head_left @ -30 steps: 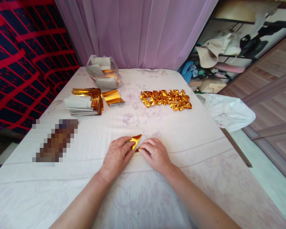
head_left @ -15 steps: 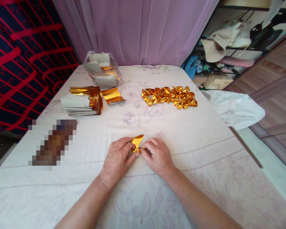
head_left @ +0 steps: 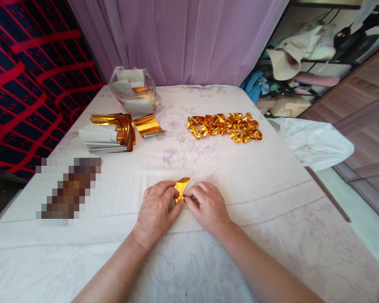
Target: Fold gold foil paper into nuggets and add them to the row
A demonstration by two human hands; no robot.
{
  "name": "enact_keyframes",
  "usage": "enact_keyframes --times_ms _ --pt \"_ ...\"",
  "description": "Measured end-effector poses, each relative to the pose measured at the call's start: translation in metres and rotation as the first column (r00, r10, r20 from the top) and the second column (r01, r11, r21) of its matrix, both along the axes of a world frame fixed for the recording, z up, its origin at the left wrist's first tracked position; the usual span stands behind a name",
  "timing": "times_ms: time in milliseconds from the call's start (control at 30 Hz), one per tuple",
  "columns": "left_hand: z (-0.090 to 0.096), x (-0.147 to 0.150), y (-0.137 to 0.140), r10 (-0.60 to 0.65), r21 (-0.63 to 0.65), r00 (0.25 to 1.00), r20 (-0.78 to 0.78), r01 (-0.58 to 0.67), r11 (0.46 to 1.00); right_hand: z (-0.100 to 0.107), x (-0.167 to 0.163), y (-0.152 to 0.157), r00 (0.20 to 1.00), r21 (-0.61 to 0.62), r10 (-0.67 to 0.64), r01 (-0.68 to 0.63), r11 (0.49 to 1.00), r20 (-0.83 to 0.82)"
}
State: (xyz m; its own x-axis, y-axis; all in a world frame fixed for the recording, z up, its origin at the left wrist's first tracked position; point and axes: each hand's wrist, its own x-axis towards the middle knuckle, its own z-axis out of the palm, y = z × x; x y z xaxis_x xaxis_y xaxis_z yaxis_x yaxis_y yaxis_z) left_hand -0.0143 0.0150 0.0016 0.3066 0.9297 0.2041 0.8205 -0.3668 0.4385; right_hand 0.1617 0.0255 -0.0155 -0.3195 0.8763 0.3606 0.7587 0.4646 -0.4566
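Note:
A sheet of gold foil paper (head_left: 182, 185), white on its back and partly folded, lies on the table between my hands. My left hand (head_left: 158, 204) grips its left side, thumb and fingers closed on the paper. At its right side, my right hand (head_left: 210, 204) pinches the near edge between thumb and fingertips. Both palms face down close to the cloth, and the fingers cover much of the sheet. Beyond them, several folded gold foil pieces (head_left: 224, 125) sit grouped together at the right.
Left of centre lies a stack of gold-and-white sheets (head_left: 105, 136), with loose gold sheets (head_left: 149, 126) beside it. A clear plastic bag (head_left: 134, 90) of sheets stands behind. A blurred-out object (head_left: 72, 189) is at the left. A white bag (head_left: 318, 141) hangs past the right edge.
The view has shifted very slightly. Both hands keep the same grip on the foil paper, with hardly any visible movement of the fingers.

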Motion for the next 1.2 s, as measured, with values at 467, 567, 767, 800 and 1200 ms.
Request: enact_keyframes --times_ms 467,567,767,800,1200 --pt "0.001 0.001 0.001 0.02 -0.032 1.0 -0.012 -0.021 0.999 0.003 0.012 0.006 0.996 -0.099 0.072 -0.076 0.992 -0.047" --pt "0.0 0.0 0.001 0.014 -0.029 1.0 -0.007 -0.014 0.999 0.002 0.017 0.008 0.993 -0.121 0.103 -0.109 0.987 -0.057" --pt "0.002 -0.003 0.0 -0.011 -0.048 1.0 -0.019 0.011 0.999 0.003 0.023 0.009 0.981 -0.065 0.147 -0.156 0.986 -0.123" --pt "0.002 -0.004 0.001 -0.026 -0.053 0.999 -0.024 0.024 0.998 0.003 0.025 0.009 0.977 -0.034 0.155 -0.161 0.986 -0.146" --pt "0.002 -0.013 0.004 -0.087 0.098 0.974 -0.208 0.109 0.989 0.003 0.037 0.007 0.988 -0.027 0.154 -0.155 0.988 -0.022"
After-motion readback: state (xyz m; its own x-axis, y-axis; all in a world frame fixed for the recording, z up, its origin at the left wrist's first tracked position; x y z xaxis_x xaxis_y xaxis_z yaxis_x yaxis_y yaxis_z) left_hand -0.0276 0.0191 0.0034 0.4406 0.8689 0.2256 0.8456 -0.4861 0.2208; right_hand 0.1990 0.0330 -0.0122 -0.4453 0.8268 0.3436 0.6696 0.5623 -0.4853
